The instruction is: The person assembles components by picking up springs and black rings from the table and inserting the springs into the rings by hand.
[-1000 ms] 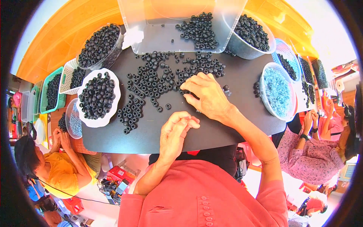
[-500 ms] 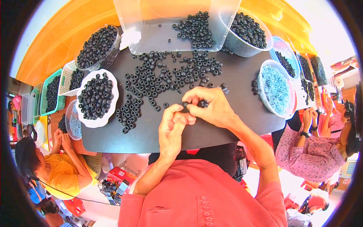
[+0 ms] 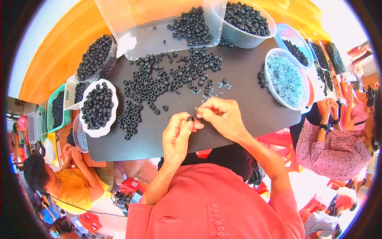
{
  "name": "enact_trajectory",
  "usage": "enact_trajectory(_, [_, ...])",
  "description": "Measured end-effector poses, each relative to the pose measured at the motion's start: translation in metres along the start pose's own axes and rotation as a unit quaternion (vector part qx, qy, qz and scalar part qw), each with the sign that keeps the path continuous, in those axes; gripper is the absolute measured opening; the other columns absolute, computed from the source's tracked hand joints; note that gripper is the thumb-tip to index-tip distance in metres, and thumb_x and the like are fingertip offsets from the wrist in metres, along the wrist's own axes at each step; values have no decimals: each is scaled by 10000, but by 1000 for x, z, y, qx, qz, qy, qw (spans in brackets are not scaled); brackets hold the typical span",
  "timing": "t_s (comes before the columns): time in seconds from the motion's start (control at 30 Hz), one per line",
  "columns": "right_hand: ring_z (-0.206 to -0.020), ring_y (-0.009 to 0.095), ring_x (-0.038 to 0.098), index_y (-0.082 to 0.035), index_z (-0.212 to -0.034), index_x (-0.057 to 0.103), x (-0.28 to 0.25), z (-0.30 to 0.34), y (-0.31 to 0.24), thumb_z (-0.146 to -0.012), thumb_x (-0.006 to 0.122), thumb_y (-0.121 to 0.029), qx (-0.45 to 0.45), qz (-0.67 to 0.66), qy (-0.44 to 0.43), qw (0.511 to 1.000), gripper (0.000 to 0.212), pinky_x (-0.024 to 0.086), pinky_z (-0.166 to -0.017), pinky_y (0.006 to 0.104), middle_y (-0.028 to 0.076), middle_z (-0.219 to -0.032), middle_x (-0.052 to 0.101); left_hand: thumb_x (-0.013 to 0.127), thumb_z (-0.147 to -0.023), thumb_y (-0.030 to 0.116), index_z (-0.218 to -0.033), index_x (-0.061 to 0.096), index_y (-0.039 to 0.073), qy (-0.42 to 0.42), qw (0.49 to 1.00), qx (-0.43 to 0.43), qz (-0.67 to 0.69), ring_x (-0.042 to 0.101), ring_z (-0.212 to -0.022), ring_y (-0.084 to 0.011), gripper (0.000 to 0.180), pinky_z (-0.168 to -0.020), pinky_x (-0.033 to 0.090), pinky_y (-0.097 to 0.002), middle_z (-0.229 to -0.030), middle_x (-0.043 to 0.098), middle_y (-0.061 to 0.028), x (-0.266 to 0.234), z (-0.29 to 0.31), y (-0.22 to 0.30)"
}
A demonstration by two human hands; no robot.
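The dark tabletop (image 3: 250, 91) is strewn with loose black beads (image 3: 151, 85). The right hand (image 3: 225, 117) is curled near the left hand (image 3: 176, 135); whether anything is pinched there cannot be told. One black bead (image 3: 190, 118) is gripped by the left thumb and fingers. Pale coils (image 3: 220, 85) are scattered beyond.

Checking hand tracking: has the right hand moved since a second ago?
Yes. Against the table, the right hand moved off the loose beads, toward the near edge and the left hand.
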State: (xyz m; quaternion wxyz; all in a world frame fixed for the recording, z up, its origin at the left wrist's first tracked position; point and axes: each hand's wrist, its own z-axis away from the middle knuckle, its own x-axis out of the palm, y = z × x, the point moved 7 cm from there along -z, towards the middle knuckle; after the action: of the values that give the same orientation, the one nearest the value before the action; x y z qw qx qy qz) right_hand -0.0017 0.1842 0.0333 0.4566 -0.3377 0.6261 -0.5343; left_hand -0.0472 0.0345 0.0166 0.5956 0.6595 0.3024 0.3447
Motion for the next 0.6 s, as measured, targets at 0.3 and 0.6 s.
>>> enact_trajectory(0.3, [-765,237,634,-33,-939,670,-11,-23,-33,-828,641,-6,-263,214,16,941,119,488,-664,337,98,-889,665,526,-987,101,-1104,550,29,-24,966,-75,246,621,-833,-163,140,-824,492,-309,-955,699,-152,-7,-2,-18])
enact_trajectory(0.6, [-829,233,576,-39,-946,652,30,-43,-32,-786,663,-81,-322,490,-92,805,165,383,-758,377,60,-852,602,523,-964,70,-1140,511,38,-37,945,-85,313,619,-856,-190,179,-832,491,-330,-951,691,-168,-10,-3,-25])
